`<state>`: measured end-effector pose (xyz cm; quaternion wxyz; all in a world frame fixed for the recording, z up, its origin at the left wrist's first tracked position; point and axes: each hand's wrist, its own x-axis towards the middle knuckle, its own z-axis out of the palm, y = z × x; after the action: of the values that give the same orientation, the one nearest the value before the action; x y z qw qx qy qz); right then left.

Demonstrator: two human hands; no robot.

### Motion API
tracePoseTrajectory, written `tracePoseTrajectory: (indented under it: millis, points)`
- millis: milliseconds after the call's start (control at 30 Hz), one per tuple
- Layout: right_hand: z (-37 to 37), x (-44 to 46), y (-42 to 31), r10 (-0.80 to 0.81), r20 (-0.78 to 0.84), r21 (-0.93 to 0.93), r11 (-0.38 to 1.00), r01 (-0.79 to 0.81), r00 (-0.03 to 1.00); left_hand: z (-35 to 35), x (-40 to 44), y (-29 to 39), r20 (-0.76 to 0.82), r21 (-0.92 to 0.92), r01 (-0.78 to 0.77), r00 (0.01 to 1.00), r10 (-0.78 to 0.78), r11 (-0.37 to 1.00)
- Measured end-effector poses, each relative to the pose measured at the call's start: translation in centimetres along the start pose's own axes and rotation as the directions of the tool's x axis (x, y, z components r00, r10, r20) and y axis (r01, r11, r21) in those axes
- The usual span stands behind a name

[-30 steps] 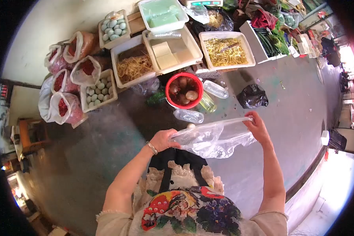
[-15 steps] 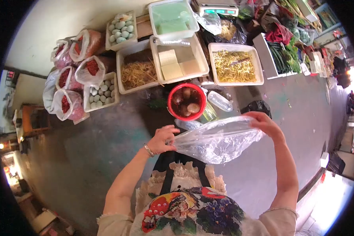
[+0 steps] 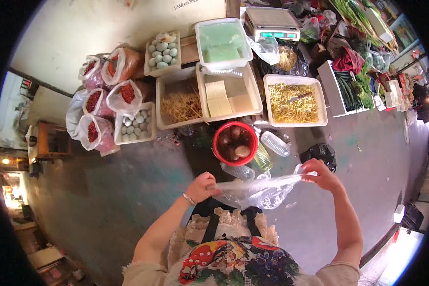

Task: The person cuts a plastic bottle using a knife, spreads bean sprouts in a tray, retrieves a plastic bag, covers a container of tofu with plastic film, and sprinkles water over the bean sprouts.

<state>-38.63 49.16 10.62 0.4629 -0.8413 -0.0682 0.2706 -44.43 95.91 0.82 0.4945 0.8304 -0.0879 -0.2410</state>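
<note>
A clear plastic bag (image 3: 267, 193) is stretched between my two hands in front of my body. My left hand (image 3: 201, 187) pinches one end of its rim. The other end is gripped by my right hand (image 3: 321, 175), its fingers closed on the film. The bag's mouth is pulled into a nearly straight band, with the crinkled body hanging below. Just beyond it stands a red bucket (image 3: 216, 151) holding brown round things in dark liquid. Clear plastic bottles (image 3: 275, 144) lie beside the bucket, and one holds yellowish liquid.
White tubs hold tofu (image 3: 218, 97), bean sprouts (image 3: 293, 102) and pale shreds (image 3: 181, 107). Egg crates (image 3: 137, 126) and bags of red chili (image 3: 127, 93) stand at the left. A scale (image 3: 272, 24) sits at the back. A black plastic bag (image 3: 319, 155) lies on the floor at right.
Both hands have pulled the bag's rim tighter and flatter; before, its mouth billowed open. My left hand sits slightly lower in view. The whole scene has shifted down and right as the camera tilted.
</note>
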Motion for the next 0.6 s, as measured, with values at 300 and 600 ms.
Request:
tracePoseTrajectory:
  millis: [300,600]
  points:
    - [-0.4,0.2,2.3,0.247,-0.124,0.062,0.969,-0.241,0.961,3.0,1.4,1.5,0.395,-0.454,0.339,0.905,-0.155,0.824]
    - [0.5,6.6,-1.6,0.250,-0.351,0.053,0.967,-0.248,0.902,-1.7,13.1,-1.8,-0.220,0.448,-0.223,0.911,0.348,0.866]
